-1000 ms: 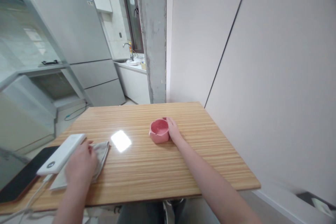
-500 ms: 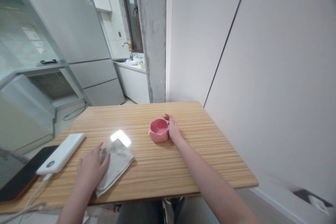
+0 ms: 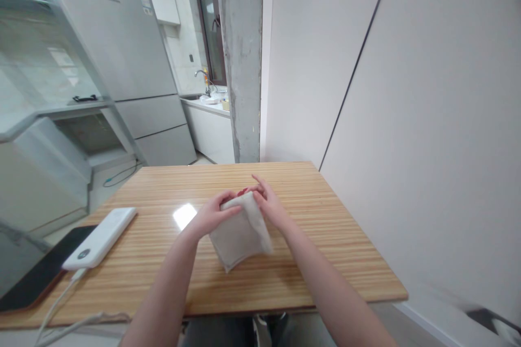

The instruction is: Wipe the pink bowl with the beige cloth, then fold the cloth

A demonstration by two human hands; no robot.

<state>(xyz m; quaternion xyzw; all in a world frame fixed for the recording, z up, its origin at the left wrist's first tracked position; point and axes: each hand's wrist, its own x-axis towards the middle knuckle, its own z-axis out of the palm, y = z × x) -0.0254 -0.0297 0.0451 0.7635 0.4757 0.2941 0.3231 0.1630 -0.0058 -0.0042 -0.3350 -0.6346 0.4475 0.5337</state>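
Note:
My left hand [image 3: 212,216] grips a grey cloth [image 3: 240,233] and presses its upper edge against a pink bowl [image 3: 243,192], of which only a sliver of rim shows between my hands. The cloth hangs down toward me over the bowl's near side. My right hand [image 3: 271,207] rests against the bowl's right side and steadies it, fingers curved around it. Both hands meet near the middle of the wooden table [image 3: 317,260].
A white power bank [image 3: 101,237] with a cable [image 3: 57,303] lies at the table's left, next to a dark phone [image 3: 35,276]. A white wall runs along the right. A fridge [image 3: 122,59], a concrete pillar [image 3: 243,54] and a kitchen counter [image 3: 207,105] stand beyond.
My left hand has carried the grey cloth from beside the power bank rightward across the table and onto the pink bowl. My right hand has stayed at the bowl's side.

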